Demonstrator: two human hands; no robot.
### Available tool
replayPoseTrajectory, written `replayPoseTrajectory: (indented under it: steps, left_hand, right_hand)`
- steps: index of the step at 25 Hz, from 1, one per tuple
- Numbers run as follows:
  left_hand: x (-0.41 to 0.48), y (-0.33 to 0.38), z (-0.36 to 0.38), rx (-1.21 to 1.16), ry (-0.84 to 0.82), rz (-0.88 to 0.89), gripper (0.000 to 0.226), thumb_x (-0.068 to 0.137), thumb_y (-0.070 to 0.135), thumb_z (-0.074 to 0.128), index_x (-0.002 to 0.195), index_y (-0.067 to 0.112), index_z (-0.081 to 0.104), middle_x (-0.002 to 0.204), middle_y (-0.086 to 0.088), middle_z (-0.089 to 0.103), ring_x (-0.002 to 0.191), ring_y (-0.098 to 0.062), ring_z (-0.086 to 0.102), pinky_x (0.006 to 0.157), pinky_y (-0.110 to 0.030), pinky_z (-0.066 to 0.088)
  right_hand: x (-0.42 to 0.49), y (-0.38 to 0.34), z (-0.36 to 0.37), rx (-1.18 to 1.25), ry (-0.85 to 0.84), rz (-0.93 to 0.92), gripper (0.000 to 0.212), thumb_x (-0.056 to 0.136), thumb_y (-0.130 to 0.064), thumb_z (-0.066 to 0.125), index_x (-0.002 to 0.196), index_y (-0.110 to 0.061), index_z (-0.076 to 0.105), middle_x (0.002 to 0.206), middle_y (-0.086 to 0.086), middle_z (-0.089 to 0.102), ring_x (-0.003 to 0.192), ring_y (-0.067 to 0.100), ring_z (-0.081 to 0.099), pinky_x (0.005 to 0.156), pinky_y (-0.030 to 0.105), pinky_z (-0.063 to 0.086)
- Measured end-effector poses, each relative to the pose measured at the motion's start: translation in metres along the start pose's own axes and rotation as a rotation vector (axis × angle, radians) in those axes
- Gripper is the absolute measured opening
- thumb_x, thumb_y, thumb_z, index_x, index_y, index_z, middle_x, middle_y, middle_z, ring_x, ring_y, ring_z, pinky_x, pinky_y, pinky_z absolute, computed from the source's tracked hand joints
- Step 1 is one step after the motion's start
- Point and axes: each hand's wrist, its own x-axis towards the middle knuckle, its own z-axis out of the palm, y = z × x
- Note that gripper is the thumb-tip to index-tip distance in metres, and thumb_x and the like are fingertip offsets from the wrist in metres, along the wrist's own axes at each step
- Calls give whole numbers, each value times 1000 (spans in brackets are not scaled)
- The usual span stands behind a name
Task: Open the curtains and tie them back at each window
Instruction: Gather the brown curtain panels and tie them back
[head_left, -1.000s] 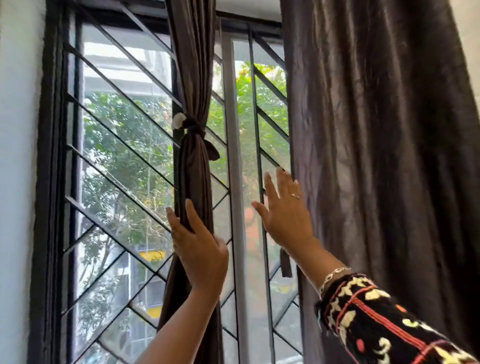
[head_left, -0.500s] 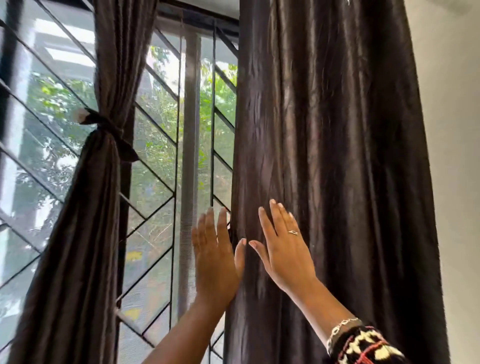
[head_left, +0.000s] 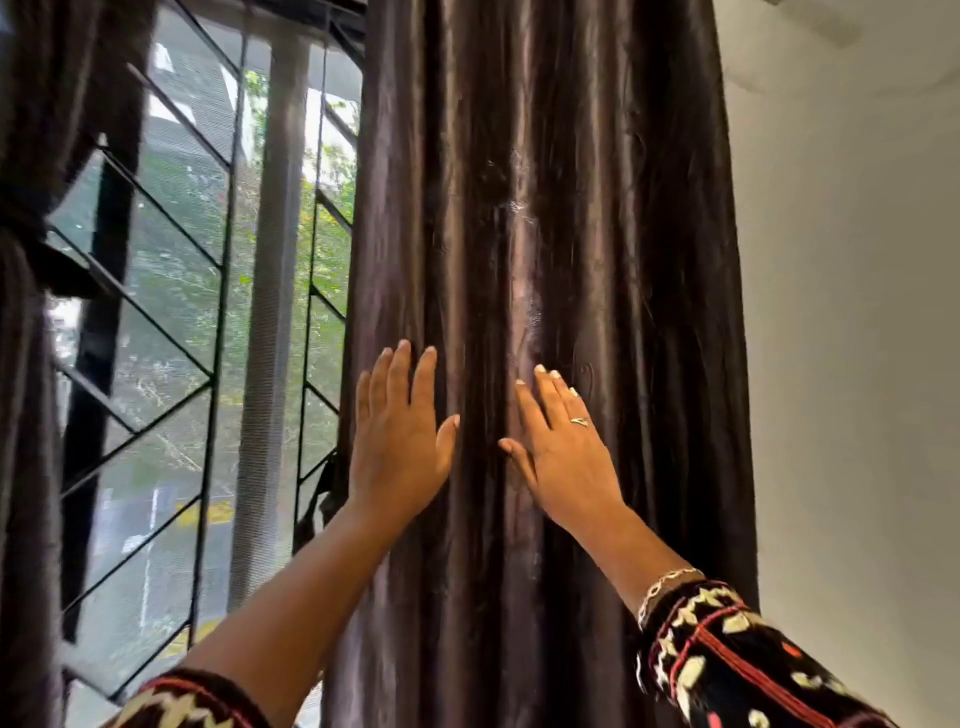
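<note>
While our left hand (head_left: 400, 441) and our right hand (head_left: 558, 457) lie flat side by side on the dark brown glossy fabric curtain (head_left: 571, 208), that curtain hangs untied in long vertical folds and covers the right part of the window from the top of the view to the bottom. Our left hand presses the folds near the curtain's left edge, its four fingers straight, close together and pointing up, the thumb spread out to the right. Our right hand rests just beside it, one narrow fold away, with its fingers straight, slightly fanned and leaning up to the left, the thumb pointing toward the left hand. Neither hand grips or pinches any cloth. We see a thin silver ring (head_left: 579, 422) on one right finger, a silver chain bracelet (head_left: 667, 584) at the right wrist, and below it a black embroidered sleeve with cream and red patterns (head_left: 727, 665). At the far left a second dark brown curtain (head_left: 26, 415) is gathered into a narrow bundle, pinched in partway up; it is too blurred for us to make out its tie. Between the two curtains stand the black metal window grille with slanted bars (head_left: 171, 338) and a grey upright window post (head_left: 270, 312), with green leaves beyond them. A plain white wall (head_left: 841, 364) lies to the right of the hanging curtain.
</note>
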Motion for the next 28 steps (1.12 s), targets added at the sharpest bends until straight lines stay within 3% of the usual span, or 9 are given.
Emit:
replayPoseTrajectory:
  steps: [2,6,10,13,15,17,23,26,28]
  left_hand:
    - [16,4,10,21,-3,12,68,90,31,51,145,8,19,153,-19,14,142,-32,11,117,-45,11]
    - [70,3,26,19,50,43,70,90,30,52,146,10,16,153,-20,7,141,-34,10,117,-45,12]
    - [142,-6,25,-10,157,42,68,86,25,57,144,13,24,151,-26,11,138,-39,17,112,-46,21]
    - [190,-13,24,-81,170,-2,71,84,22,60,145,20,24,151,-25,11,137,-40,20,109,-46,26]
    - [214,-19,26,-94,178,-3,71,85,21,60,145,21,22,152,-23,12,137,-40,20,108,-46,27]
    - [230,-27,24,-107,208,13,69,85,23,59,145,19,24,150,-22,17,134,-40,25,107,-47,29]
    - [266,-59,-15,-190,319,-53,70,86,49,52,139,7,35,137,-25,41,127,-36,40,104,-39,32]
    - [284,-79,-56,31,303,-145,73,76,56,61,129,7,46,127,-25,51,117,-40,50,94,-42,41]
    - [289,-91,-79,225,357,-222,69,75,48,68,125,6,46,124,-28,50,114,-44,50,92,-48,42]
  right_hand:
    - [7,26,4,28,13,65,64,96,-41,39,147,-9,18,155,16,13,144,28,10,116,33,1]
    - [48,74,11,81,109,251,68,95,-39,42,145,-1,16,152,20,18,142,31,14,116,34,10]
    - [120,102,2,289,226,474,79,89,-45,52,143,2,19,141,24,32,129,39,33,105,41,27]
    - [177,107,-3,399,161,589,74,89,-40,55,141,-2,19,134,24,45,121,40,44,97,43,37]
    - [204,92,-1,376,140,524,48,92,-18,46,133,-4,28,123,24,55,112,40,52,91,43,40]
    - [225,59,6,313,158,391,39,87,-7,40,126,-6,34,115,24,59,108,40,54,88,42,39]
    - [285,-61,6,482,154,-43,35,94,-9,40,128,-4,44,120,22,59,113,38,53,93,43,38]
    - [305,-118,-10,517,133,-247,30,94,-6,42,119,5,54,123,23,55,116,38,49,93,42,37]
    - [310,-146,-20,483,107,-363,28,94,-5,43,115,9,55,122,25,55,114,39,49,90,42,38]
